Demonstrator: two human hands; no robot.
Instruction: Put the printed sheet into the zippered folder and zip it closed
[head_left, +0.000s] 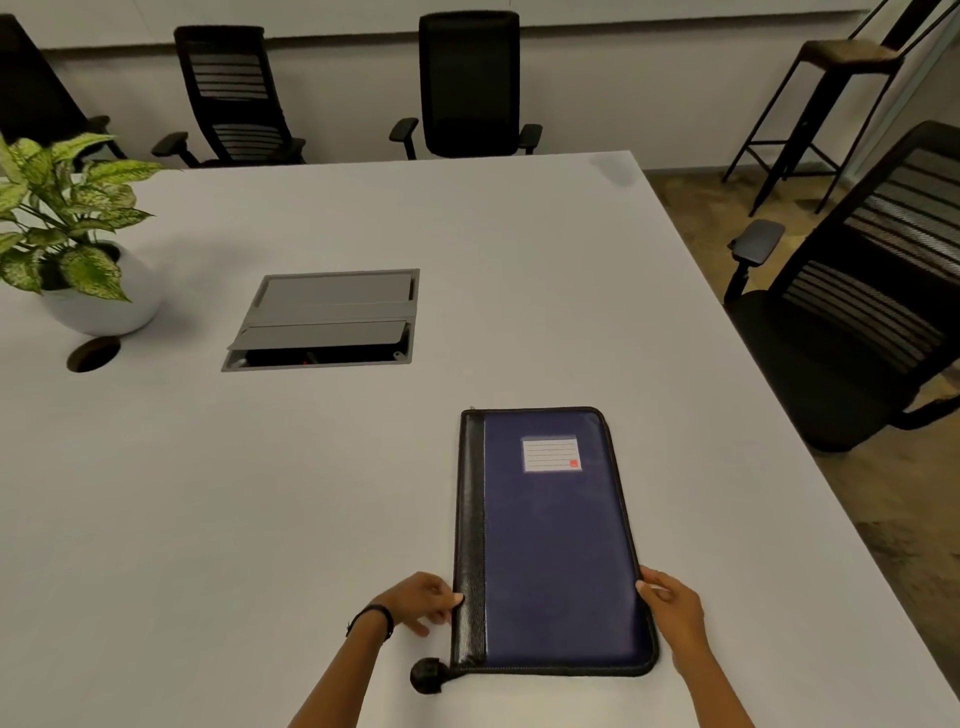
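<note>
Head view: we see a white surface (311, 493) with the folder (556, 545) lying flat near the near edge, toward the right side. Folder is closed, navy cover up, black spine strip along its left side, long axis running from near edge toward far edge. A small lined label (551, 454) sits on the cover near the far end. The zip runs round the border; a black round pull (427, 675) lies on the surface just off the folder's near-left corner. We cannot tell from here whether the zip is fully drawn.

Left hand (423, 603) is at the spine side near the near end: thumb tip on the black strip, the other fingers curled loosely and resting beside the edge. A dark band is on that wrist. Right hand (672, 608) is at the opposite long edge, thumb on the cover's rim, fingers down along the side. Both hands touch the folder; neither lifts it.

No sheet is visible to us; the folder's inside is hidden.

Elsewhere: a grey cable box (322, 319) set into the surface near the middle, its near flap slightly raised. A potted plant (67, 228) stands at the left edge, with a round hole (94, 353) just nearer than it. Black chairs (467, 83) line the far edge; another chair (872, 291) is off the right edge.
</note>
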